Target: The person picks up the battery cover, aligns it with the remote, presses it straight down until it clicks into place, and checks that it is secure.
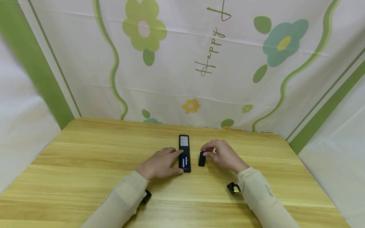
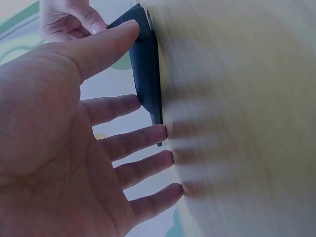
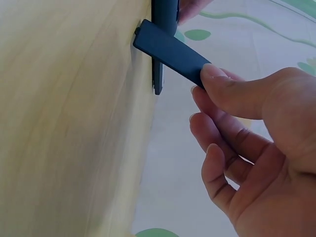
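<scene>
A black remote control (image 1: 184, 148) lies back side up on the table, its battery compartment uncovered and two blue-and-white batteries (image 1: 185, 161) inside. From the left, my left hand (image 1: 159, 163) steadies it, thumb near its close end and index finger farther up. The other fingers of that hand stretch out with their tips at the tabletop in the left wrist view. My right hand (image 1: 223, 155) pinches the black battery cover (image 3: 170, 52) at one end between thumb and fingers, just right of the remote. The cover's free end points down, close over the wood in the right wrist view.
The wooden table (image 1: 94, 152) reaches back to a white cloth (image 1: 176, 76) printed with flowers and wavy green lines. Dark wrist-camera mounts show at the left sleeve (image 1: 119, 196) and the right sleeve (image 1: 262, 193).
</scene>
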`<state>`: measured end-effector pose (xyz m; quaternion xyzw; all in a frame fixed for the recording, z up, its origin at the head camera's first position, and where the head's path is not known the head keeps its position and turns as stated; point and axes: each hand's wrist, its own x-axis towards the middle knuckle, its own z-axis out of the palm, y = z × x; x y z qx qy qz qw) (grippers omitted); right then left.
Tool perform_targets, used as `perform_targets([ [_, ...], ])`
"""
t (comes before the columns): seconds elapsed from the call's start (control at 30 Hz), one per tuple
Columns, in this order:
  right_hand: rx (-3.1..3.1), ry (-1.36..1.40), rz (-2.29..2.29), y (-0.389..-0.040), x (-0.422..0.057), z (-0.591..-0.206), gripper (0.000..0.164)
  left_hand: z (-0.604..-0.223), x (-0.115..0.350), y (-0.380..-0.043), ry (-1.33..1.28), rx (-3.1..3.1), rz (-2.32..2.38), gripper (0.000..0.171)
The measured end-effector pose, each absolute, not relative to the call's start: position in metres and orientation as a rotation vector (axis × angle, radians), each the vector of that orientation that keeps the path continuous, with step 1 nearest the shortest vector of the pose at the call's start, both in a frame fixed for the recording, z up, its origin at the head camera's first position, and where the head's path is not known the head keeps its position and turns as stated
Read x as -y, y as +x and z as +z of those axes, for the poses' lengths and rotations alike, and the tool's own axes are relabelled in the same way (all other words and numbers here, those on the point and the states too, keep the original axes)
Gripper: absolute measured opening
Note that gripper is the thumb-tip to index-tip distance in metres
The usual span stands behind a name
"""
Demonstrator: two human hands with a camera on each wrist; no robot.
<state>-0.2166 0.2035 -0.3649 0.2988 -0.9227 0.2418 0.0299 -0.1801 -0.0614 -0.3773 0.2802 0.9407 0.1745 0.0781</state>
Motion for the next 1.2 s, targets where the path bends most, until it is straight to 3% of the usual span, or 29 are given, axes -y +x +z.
perform_targets([
  [1.2, 2.73, 1.009, 0.903, -0.205, -0.188, -0.344, 0.014, -0.379, 0.061, -0.182, 0.819, -2.807, 0.538, 0.072],
])
